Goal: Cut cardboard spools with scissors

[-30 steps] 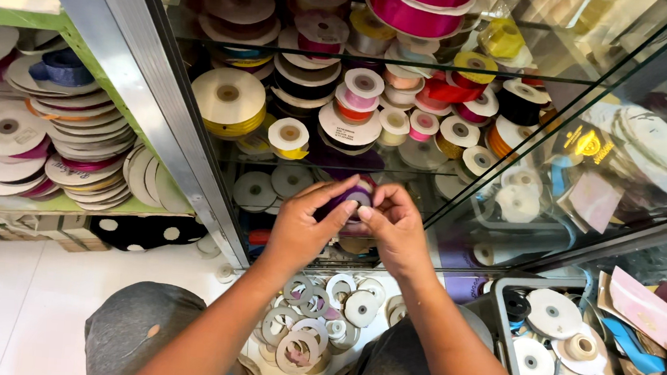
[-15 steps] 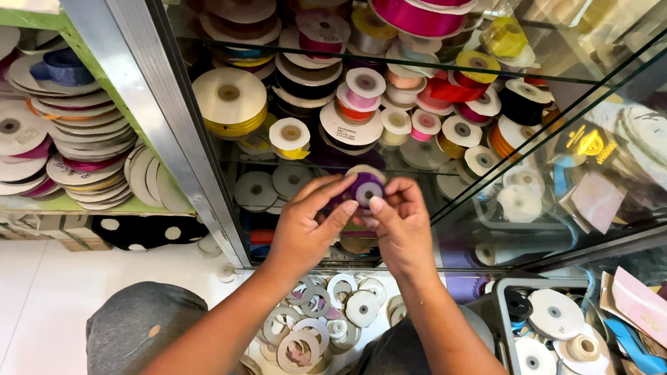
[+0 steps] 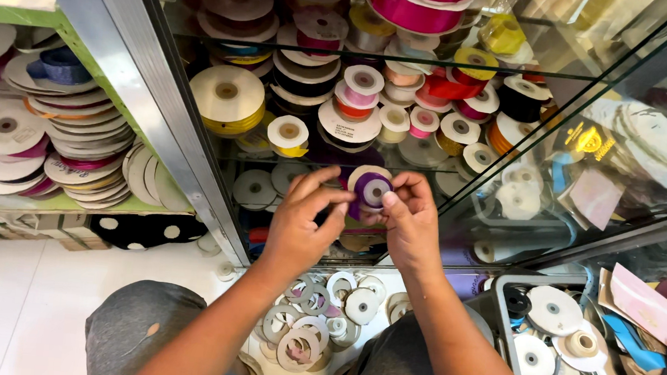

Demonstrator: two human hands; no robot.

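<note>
I see both hands raised at the centre of the frame, meeting around a small purple ribbon spool [image 3: 371, 189] held in front of a glass display case [image 3: 602, 58]. My left hand [image 3: 302, 225] has its fingers curled toward the spool, thumb and forefinger pinching its left edge; my right hand [image 3: 411, 222] pinches the right edge, its fingertips [image 3: 387, 199] pressed on the spool's face. The spool stands with its flat side toward the camera, a pale core at its middle. Behind it, across the upper half of the frame, the shelves are crowded with ribbon reels, among them a large yellow reel [image 3: 226, 98] to the upper left of the hands. Below the hands, at lower centre, a heap of empty cardboard reels [image 3: 313, 330] lies on the white floor [image 3: 10, 296] between my knees. At lower right sits a tray of white spools [image 3: 552, 311].
</note>
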